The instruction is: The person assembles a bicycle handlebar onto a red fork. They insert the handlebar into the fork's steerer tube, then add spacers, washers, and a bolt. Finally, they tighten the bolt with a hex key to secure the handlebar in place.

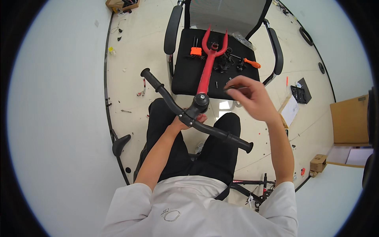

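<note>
A red bicycle fork (pixel 207 71) lies on the black chair seat with its prongs pointing away from me. Black handlebars (pixel 169 100) with ribbed grips are joined to its near end by a black stem (pixel 200 102). My left hand (pixel 181 124) is closed around the stem area from below, partly hidden by the bar. Over the front right of the seat, my right hand (pixel 254 98) pinches a small dark part (pixel 229 87) between thumb and fingers; its kind is too small to tell. A loose bolt (pixel 216 84) lies on the seat close by.
The chair seat (pixel 185 81) also bears an orange-handled screwdriver (pixel 252 63), an orange tool holder (pixel 196 51), black hardware (pixel 225 65) and a plastic bag (pixel 242 40). On the floor are a bicycle saddle (pixel 121 145), a black tool case (pixel 299 94) and a bicycle frame (pixel 248 183).
</note>
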